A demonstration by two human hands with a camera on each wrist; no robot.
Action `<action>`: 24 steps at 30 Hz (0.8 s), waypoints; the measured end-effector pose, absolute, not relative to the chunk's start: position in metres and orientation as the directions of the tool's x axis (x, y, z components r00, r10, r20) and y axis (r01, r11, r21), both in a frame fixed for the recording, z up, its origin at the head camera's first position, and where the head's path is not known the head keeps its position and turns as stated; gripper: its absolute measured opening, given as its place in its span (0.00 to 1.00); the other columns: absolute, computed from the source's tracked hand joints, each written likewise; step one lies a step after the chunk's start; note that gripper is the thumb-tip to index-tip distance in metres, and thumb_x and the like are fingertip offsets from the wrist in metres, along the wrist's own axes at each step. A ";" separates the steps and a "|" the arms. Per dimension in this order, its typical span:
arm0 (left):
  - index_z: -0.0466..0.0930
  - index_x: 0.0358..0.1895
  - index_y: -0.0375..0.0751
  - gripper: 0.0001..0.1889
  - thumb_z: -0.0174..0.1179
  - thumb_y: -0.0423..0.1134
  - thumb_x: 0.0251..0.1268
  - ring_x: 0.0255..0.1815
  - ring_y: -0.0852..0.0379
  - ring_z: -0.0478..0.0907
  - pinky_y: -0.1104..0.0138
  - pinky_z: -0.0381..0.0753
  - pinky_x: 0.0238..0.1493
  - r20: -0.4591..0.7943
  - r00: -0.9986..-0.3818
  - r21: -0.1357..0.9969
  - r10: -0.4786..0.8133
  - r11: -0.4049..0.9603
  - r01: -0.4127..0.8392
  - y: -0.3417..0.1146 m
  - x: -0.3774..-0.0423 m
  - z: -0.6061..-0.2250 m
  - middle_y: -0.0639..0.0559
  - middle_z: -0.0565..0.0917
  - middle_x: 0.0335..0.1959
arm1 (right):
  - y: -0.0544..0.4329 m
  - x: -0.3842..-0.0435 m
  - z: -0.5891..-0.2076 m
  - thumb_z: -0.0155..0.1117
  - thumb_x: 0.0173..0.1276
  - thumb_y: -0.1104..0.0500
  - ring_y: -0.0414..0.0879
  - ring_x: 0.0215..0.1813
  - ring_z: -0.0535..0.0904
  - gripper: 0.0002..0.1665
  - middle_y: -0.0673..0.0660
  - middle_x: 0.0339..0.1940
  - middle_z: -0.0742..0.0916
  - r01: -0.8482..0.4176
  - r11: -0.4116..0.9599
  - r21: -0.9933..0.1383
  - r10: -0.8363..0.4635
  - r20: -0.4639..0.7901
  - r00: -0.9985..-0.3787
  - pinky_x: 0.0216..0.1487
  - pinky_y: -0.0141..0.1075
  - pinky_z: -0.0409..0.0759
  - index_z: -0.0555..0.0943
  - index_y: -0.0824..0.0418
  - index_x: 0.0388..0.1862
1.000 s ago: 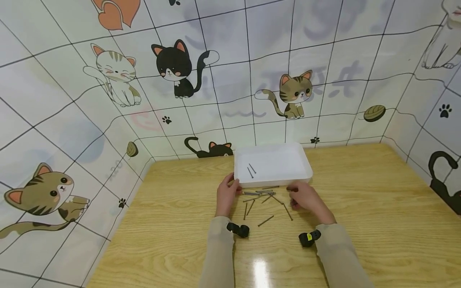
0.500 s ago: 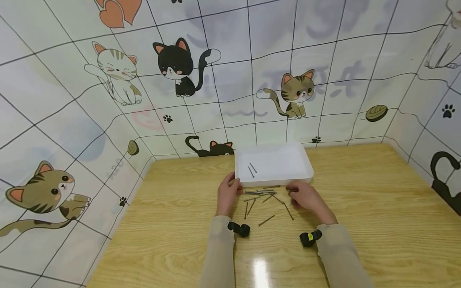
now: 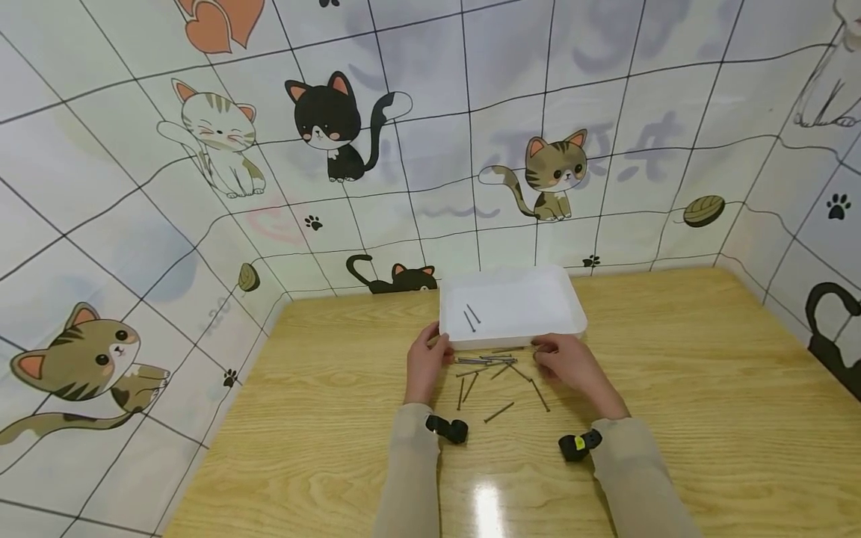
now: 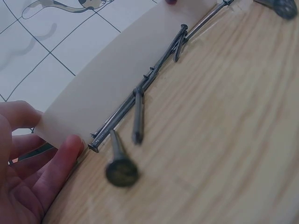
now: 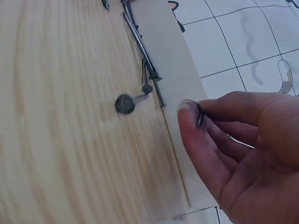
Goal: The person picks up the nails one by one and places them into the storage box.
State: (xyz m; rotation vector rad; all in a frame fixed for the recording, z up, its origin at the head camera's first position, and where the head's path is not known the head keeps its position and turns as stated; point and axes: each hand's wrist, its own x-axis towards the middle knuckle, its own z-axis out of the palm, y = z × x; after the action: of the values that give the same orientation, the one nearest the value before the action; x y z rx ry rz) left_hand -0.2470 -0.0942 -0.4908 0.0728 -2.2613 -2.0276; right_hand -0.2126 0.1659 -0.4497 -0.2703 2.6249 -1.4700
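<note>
A white tray (image 3: 518, 342) stands against the back wall with two nails (image 3: 469, 320) lying inside it. My left hand (image 3: 425, 366) grips its front left corner; in the left wrist view the thumb (image 4: 70, 151) lies on the front wall and the fingers wrap round the side. At the tray's front right, my right hand (image 3: 568, 368) pinches a nail (image 5: 201, 117) between thumb and fingertips. Most of this nail is hidden by the fingers. Several loose nails (image 3: 498, 412) lie on the table between my hands, a cluster (image 4: 119, 112) of them close along the tray's front wall.
The wooden table (image 3: 323, 448) meets a wall (image 3: 437, 149) covered in cat drawings, right behind the tray. Small black wrist cameras sit at both cuffs, the left camera (image 3: 449, 429) and the right camera (image 3: 577, 446).
My right hand has shifted slightly up toward the tray's front edge, its fingertips now at the rim. The left hand stays at the corner, and the nails on the table have not moved.
</note>
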 end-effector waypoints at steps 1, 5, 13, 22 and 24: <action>0.68 0.61 0.46 0.22 0.52 0.45 0.63 0.34 0.49 0.79 0.64 0.81 0.32 0.043 -0.993 0.994 -0.106 0.106 0.032 -0.095 -0.247 -0.491 0.47 0.74 0.52 | 0.164 -0.213 -0.449 0.52 0.66 0.63 0.52 0.31 0.78 0.20 0.62 0.38 0.81 -0.097 0.497 -0.862 -0.213 -0.013 -0.977 0.28 0.40 0.79 0.71 0.69 0.56; 0.68 0.61 0.46 0.22 0.52 0.44 0.63 0.34 0.49 0.79 0.63 0.81 0.32 0.041 -0.993 0.995 -0.111 0.098 0.030 -0.097 -0.247 -0.489 0.47 0.75 0.49 | 0.154 -0.215 -0.445 0.54 0.66 0.62 0.54 0.36 0.79 0.21 0.64 0.41 0.80 -0.110 0.447 -0.888 -0.212 0.014 -0.977 0.33 0.42 0.81 0.71 0.69 0.56; 0.68 0.61 0.45 0.22 0.53 0.44 0.63 0.31 0.50 0.80 0.64 0.81 0.31 0.026 -0.993 0.993 -0.116 0.121 0.011 -0.096 -0.246 -0.489 0.46 0.77 0.44 | 0.139 -0.218 -0.439 0.56 0.65 0.59 0.56 0.40 0.79 0.20 0.65 0.43 0.81 -0.115 0.382 -0.917 -0.186 0.045 -0.982 0.37 0.44 0.80 0.74 0.68 0.53; 0.69 0.60 0.48 0.22 0.53 0.45 0.63 0.29 0.53 0.80 0.65 0.81 0.30 0.033 -0.991 0.993 -0.128 0.115 0.018 -0.095 -0.249 -0.492 0.47 0.78 0.42 | 0.125 -0.237 -0.433 0.56 0.64 0.53 0.54 0.37 0.80 0.20 0.65 0.40 0.79 -0.131 0.342 -0.931 -0.124 0.093 -0.988 0.39 0.47 0.79 0.74 0.64 0.50; 0.69 0.60 0.48 0.22 0.53 0.46 0.62 0.28 0.53 0.80 0.65 0.81 0.29 0.033 -0.991 0.993 -0.129 0.121 0.018 -0.096 -0.249 -0.493 0.48 0.78 0.41 | 0.122 -0.241 -0.432 0.56 0.65 0.53 0.56 0.38 0.79 0.19 0.65 0.41 0.79 -0.133 0.335 -0.933 -0.130 0.094 -0.987 0.39 0.47 0.79 0.75 0.64 0.49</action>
State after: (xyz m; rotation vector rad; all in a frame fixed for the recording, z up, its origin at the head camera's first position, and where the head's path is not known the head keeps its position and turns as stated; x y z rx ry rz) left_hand -0.2495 -0.0957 -0.4931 0.1128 -2.2662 -2.0098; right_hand -0.2412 0.1219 -0.4322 -0.2529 2.5693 -1.7955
